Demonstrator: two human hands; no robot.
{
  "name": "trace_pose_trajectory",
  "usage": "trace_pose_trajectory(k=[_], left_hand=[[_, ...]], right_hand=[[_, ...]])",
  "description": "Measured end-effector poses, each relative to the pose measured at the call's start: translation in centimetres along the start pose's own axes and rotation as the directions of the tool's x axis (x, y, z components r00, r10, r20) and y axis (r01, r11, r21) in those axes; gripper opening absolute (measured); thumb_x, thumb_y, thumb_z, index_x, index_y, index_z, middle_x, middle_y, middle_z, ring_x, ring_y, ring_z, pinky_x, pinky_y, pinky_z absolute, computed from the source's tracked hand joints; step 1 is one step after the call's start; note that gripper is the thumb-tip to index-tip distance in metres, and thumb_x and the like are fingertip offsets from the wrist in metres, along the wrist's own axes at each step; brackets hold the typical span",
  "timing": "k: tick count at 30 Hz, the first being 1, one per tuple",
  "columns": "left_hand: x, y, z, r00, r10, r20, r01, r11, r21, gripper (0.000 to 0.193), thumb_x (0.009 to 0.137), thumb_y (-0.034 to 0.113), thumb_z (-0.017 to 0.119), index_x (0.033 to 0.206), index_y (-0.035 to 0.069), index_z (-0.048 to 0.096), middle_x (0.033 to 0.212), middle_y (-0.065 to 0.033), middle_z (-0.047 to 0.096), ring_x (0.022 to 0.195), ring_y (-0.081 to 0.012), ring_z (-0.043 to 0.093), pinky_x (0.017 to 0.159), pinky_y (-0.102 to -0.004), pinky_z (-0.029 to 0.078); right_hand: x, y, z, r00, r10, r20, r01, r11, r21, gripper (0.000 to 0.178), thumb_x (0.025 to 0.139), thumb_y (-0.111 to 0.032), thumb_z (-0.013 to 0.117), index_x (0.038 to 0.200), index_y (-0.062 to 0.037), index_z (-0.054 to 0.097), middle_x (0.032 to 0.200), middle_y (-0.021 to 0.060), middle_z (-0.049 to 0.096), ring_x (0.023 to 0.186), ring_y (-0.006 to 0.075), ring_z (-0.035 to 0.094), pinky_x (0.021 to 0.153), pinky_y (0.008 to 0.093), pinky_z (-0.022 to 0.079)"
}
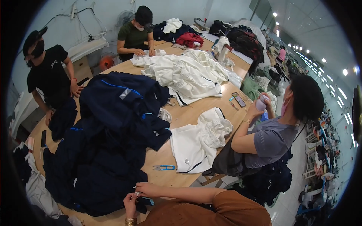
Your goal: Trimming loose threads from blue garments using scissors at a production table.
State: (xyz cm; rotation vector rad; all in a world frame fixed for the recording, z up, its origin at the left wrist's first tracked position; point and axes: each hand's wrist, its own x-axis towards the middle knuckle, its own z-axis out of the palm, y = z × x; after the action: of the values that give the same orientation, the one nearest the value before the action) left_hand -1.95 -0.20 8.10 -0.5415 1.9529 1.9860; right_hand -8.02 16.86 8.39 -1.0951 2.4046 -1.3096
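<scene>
At the near edge of the table, my left hand (130,204) is closed in a pinch, a gold bracelet on its wrist. My right hand (144,189) meets it from the right, fingers also pinched together. A small whitish bit (137,194) shows between the fingertips; I cannot make out what it is. Just below them is a dark piece with a light-blue edge (150,201). Both hands are beside a large heap of navy garments (109,162) with bright blue trim. Blue-handled thread snips (163,167) lie on the wooden table (156,180).
White trousers (196,143) lie right of the snips, a white garment pile (184,73) beyond. At right, a person (269,139) holds a pale purple cup (261,103) near a phone (238,99). Two people (51,75) work across the table, one handling white cloth.
</scene>
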Motion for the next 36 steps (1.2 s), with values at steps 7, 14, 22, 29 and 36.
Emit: trace_pose_trajectory(k=[7, 14, 22, 29, 36], left_hand=[[0.1, 1.1, 0.9, 0.999, 0.052, 0.009, -0.052, 0.998, 0.026, 0.014, 0.088, 0.014, 0.057, 0.089, 0.002, 0.063, 0.075, 0.0002, 0.060, 0.065, -0.0061, 0.052, 0.059, -0.0218, 0.044], [0.2, 0.6, 0.9, 0.998, 0.044, 0.043, -0.043, 0.999, -0.022, 0.021, 0.092, 0.023, 0.053, 0.093, 0.003, 0.061, 0.081, 0.0018, 0.059, 0.069, -0.0049, 0.051, 0.064, -0.0216, 0.044], [0.5, -1.0, 1.5, 0.952, 0.300, -0.058, -0.259, 0.893, 0.369, 0.022, 0.091, 0.023, 0.056, 0.094, 0.002, 0.060, 0.080, -0.0004, 0.059, 0.067, -0.0068, 0.051, 0.062, -0.0227, 0.045], [0.3, 0.5, 1.8, 0.997, -0.075, 0.012, 0.076, 0.980, -0.183, 0.022, 0.091, 0.023, 0.055, 0.095, 0.002, 0.061, 0.078, 0.0010, 0.057, 0.069, -0.0065, 0.050, 0.063, -0.0224, 0.043], [0.2, 0.3, 1.5, 0.997, -0.073, 0.027, 0.076, 0.985, -0.158, 0.022, 0.092, 0.024, 0.053, 0.099, 0.004, 0.061, 0.081, 0.0019, 0.056, 0.070, -0.0048, 0.049, 0.064, -0.0208, 0.044]], right_hand=[[-0.1, -0.6, -1.2, 0.994, 0.066, -0.082, -0.069, 0.997, -0.041, 0.015, 0.079, -0.017, 0.063, 0.087, -0.0042, 0.060, 0.081, 0.0091, 0.055, 0.074, 0.0273, 0.058, 0.062, 0.0360, 0.047], [0.7, -1.6, -1.9, 0.990, 0.143, 0.000, -0.143, 0.989, -0.032, 0.018, 0.079, -0.022, 0.067, 0.082, -0.0047, 0.063, 0.075, 0.0090, 0.056, 0.063, 0.0234, 0.059, 0.058, 0.0324, 0.046], [1.3, -2.6, -2.7, 0.991, 0.137, -0.006, -0.136, 0.967, -0.214, 0.017, 0.073, -0.021, 0.065, 0.076, -0.0049, 0.061, 0.072, 0.0088, 0.058, 0.064, 0.0260, 0.060, 0.058, 0.0351, 0.048], [1.6, -0.3, -2.4, 0.916, 0.394, 0.081, -0.391, 0.919, -0.046, 0.023, 0.072, -0.027, 0.065, 0.080, -0.0052, 0.063, 0.069, 0.0079, 0.060, 0.061, 0.0220, 0.059, 0.057, 0.0334, 0.047], [1.2, -0.6, -2.8, 0.692, 0.625, 0.362, -0.682, 0.401, 0.611, 0.022, 0.080, -0.025, 0.061, 0.075, -0.0035, 0.061, 0.066, -0.0026, 0.055, 0.058, 0.0097, 0.054, 0.054, 0.0238, 0.044]])
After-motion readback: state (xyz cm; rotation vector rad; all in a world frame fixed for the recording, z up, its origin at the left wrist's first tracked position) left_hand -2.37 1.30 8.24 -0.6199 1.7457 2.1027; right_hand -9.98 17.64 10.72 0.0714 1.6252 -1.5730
